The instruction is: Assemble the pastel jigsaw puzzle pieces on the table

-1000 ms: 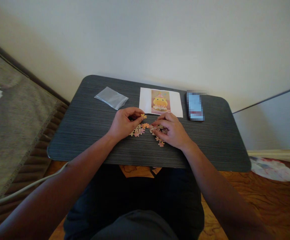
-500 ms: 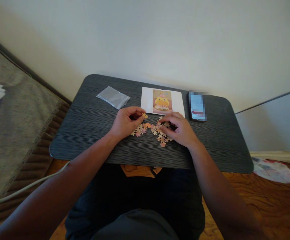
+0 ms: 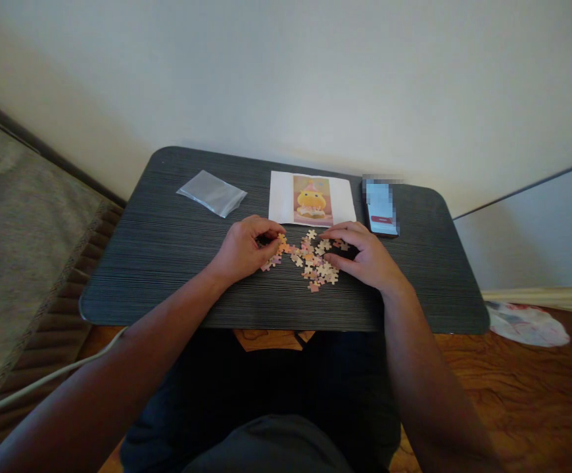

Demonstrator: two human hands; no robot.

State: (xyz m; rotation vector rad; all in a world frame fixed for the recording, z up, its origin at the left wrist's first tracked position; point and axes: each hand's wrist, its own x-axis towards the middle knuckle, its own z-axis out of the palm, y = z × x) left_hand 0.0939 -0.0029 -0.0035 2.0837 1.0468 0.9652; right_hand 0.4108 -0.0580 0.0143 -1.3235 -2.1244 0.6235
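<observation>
Loose jigsaw puzzle pieces lie in a pile on a dark, wood-grained table. At the pile's left side, my left hand pinches a yellow-orange puzzle piece between thumb and fingertips, close above other orange and pink pieces. My right hand rests at the pile's right side, thumb and fingers apart, its fingertips among the pieces and partly covering some. Behind the pile lies a white sheet with a printed picture of a yellow figure in a party hat.
A clear plastic bag lies at the table's back left. To the right of the sheet is a phone with a lit screen. A pale wall rises behind the table. A white cable runs at the lower left.
My left hand has brought the yellow piece down to the orange pieces. My right hand's fingers have spread and shifted right, uncovering more pieces. The view has turned slightly.
</observation>
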